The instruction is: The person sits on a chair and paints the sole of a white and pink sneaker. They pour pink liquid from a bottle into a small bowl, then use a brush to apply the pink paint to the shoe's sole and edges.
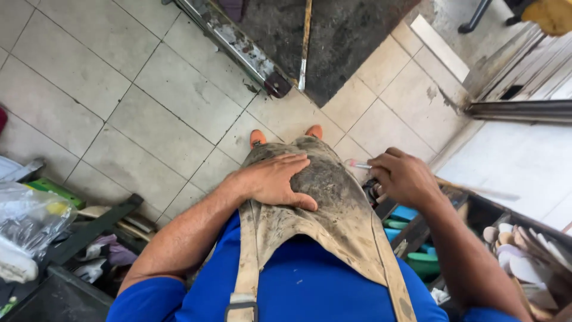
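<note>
Leather, grimy and dark, covered the person's lap as an apron [333, 203]; the left hand [277, 182] lay flat and spread on it. The right hand [405, 177], at three o'clock, pinched a thin brush [359, 164] by its handle, its tip near the apron's edge. No workpiece was visible on the apron, so the work seemed barely begun. Pale floor tiles [161, 101] stretched toward twelve o'clock; a cluttered tray [417, 238] sat at four o'clock, a plastic bag [30, 217] at nine.
</note>
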